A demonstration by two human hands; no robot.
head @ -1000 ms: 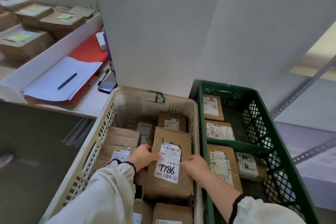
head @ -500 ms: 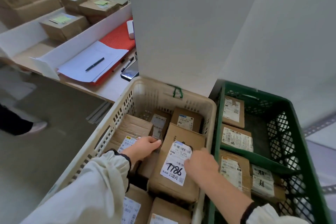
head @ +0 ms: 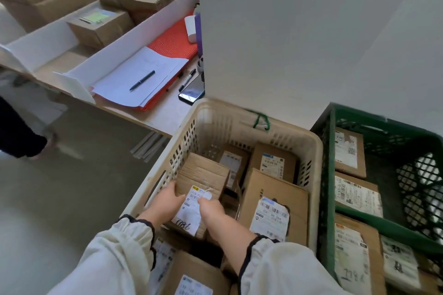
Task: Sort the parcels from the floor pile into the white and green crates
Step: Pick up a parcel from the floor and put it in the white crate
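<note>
The white crate (head: 309, 148) stands in front of me, packed with several cardboard parcels. Both hands grip one of them, a ribbed brown parcel (head: 203, 175) with a white label at the crate's left side. My left hand (head: 165, 203) holds its left edge and my right hand (head: 212, 208) presses on the label's right side. To its right lies a larger parcel (head: 275, 194) with a white barcode label. The green crate (head: 328, 175) stands at the right and holds several labelled parcels.
A low wooden table (head: 165, 115) at the left carries papers with a pen (head: 142, 80), a red folder, a phone (head: 191, 92) and white dividers. Brown boxes (head: 100, 26) are stacked behind them. A white wall panel rises behind the crates. Another person's leg (head: 16, 136) is at far left.
Both hands have left the larger barcode parcel and moved left onto the ribbed parcel. The view has swung left and down.
</note>
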